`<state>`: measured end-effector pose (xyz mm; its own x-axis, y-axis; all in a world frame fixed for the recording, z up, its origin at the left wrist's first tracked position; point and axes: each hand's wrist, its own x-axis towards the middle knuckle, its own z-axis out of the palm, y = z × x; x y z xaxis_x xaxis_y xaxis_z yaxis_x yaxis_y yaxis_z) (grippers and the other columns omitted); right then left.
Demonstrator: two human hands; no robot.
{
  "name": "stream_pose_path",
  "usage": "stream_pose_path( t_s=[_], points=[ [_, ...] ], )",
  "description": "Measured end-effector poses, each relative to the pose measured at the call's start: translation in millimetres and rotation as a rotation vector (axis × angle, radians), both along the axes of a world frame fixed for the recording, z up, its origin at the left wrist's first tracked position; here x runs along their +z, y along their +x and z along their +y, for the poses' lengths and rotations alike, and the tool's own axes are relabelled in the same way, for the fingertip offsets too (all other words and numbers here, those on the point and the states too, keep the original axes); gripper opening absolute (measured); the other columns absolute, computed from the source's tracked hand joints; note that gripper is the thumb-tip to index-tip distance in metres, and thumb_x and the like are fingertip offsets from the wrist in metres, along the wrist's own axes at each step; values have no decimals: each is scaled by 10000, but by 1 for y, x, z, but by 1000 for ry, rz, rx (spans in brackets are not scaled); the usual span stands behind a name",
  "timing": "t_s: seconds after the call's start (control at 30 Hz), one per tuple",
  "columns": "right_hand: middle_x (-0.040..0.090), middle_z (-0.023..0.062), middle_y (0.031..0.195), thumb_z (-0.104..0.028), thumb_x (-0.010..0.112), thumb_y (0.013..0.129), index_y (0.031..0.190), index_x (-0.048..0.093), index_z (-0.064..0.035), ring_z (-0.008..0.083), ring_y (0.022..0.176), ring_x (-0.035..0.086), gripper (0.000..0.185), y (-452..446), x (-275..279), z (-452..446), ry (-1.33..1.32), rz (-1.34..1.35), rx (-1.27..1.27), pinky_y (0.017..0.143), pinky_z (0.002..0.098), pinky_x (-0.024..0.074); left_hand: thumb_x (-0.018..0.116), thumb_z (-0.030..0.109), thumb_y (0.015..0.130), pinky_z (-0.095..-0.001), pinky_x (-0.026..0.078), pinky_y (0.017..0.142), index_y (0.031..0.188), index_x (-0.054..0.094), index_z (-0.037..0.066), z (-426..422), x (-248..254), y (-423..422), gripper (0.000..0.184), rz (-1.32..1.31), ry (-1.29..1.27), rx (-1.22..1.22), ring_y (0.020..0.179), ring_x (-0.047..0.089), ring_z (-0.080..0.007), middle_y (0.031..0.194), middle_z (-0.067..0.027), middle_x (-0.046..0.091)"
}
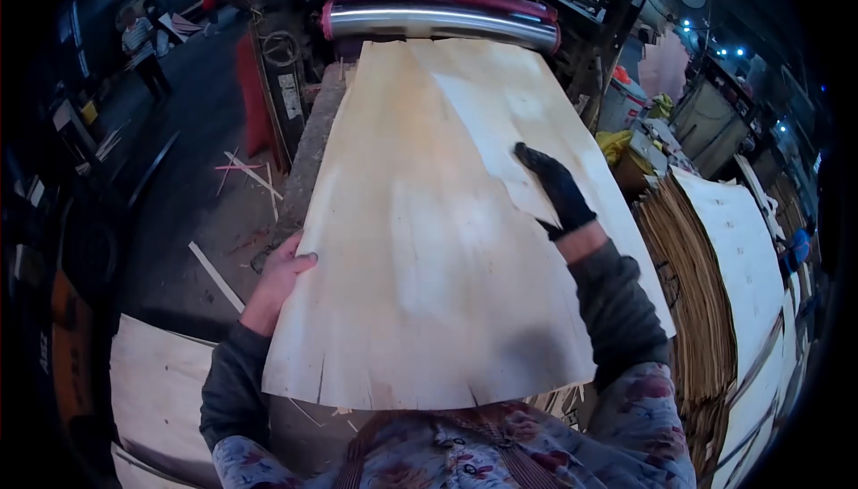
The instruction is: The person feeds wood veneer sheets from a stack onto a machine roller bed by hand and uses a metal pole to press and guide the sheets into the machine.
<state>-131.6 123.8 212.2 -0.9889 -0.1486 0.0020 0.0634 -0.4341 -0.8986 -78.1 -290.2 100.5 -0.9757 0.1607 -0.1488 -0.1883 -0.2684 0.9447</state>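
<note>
Two pale wood sheets (pixel 429 221) overlap before one steel roller (pixel 438 26). The left hand's (pixel 284 276) grip is partly closed on their left edge; the right hand (pixel 554 187), gloved, lies spread on top, grip open, holding nothing.

Floor (pixel 179 194) lies open left of the sheets, broken by loose strips (pixel 255 176). The metal roller (pixel 438 26) spans the far end, posts (pixel 279 100) close in both its sides, and a tall stack (pixel 697 301) crowds the right edge.
</note>
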Motion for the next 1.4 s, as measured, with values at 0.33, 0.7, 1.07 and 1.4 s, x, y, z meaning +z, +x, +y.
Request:
stream_pose_path(
  t_s=[0.33, 0.7, 1.07, 1.4],
  points=[
    [636, 117, 998, -294, 686, 832, 1092, 606, -10, 232, 825, 632, 393, -237, -60, -39, 412, -25, -150, 751, 385, 525, 474, 25, 817, -306, 415, 961, 1377, 371, 8, 21, 39, 48, 570, -139, 54, 29, 1114, 545, -209, 1258, -121, 539],
    [523, 198, 1270, -292, 464, 959, 1334, 397, 27, 319, 1125, 551, 497, 119, -27, 51, 134, -72, 402, 973, 443, 438, 479, 18, 770, -319, 442, 938, 1346, 398, -20, 24, 75, 49, 583, 15, 39, -5, 1059, 581, -226, 1228, -154, 559],
    [578, 221, 1169, -550, 365, 937, 1332, 397, -20, 363, 1121, 545, 662, 275, -64, 27, -231, -387, -124, 956, 497, 434, 459, 39, 812, -328, 471, 906, 1313, 418, -47, 22, 73, -24, 510, 213, 255, -104, 1018, 604, -241, 1211, -166, 567],
    [658, 196, 849, -550, 372, 931, 1037, 624, 18, 325, 782, 634, 630, 277, -50, 24, -143, -619, -57, 818, 558, 482, 430, 113, 865, -373, 482, 911, 1351, 381, 5, 19, 81, -28, 500, 114, 355, -129, 1033, 600, -278, 1206, -170, 566]
  ],
)
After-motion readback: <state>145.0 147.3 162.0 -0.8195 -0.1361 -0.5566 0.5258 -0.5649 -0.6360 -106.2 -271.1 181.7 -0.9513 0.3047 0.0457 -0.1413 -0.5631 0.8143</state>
